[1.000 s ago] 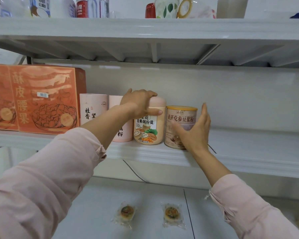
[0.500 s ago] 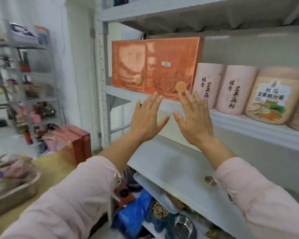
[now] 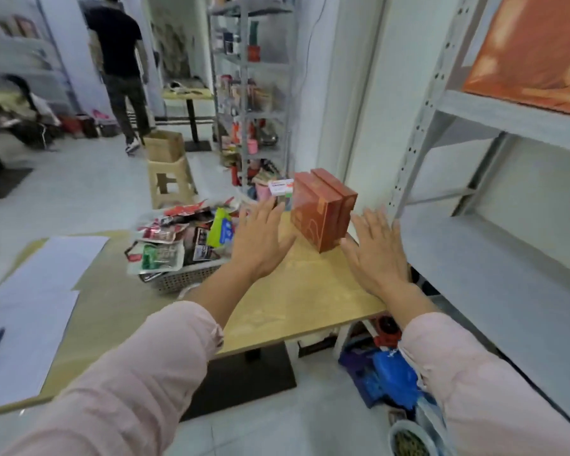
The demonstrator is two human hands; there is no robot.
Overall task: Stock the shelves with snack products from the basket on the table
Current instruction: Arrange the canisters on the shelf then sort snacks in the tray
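1. The basket [image 3: 185, 277] sits on the worktop [image 3: 310, 291], piled high with snack packs [image 3: 160, 255].
2. The left hand [image 3: 260, 240] hovers just right of the basket, its grip apart and fingers spread wide.
3. The right hand [image 3: 377, 255] is further right of the basket, with its grip apart too.
4. Two red boxes [image 3: 323, 212] stand upright, right of the basket.
5. The grey shelf [image 3: 474, 255] is far right of the basket.

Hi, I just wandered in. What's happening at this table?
A person in pink sleeves is stocking shelves. The left hand and right hand are open and empty, reaching toward red boxes standing on the wooden table. A mesh basket heaped with snack packets sits left of them; the grey shelf is on the right.
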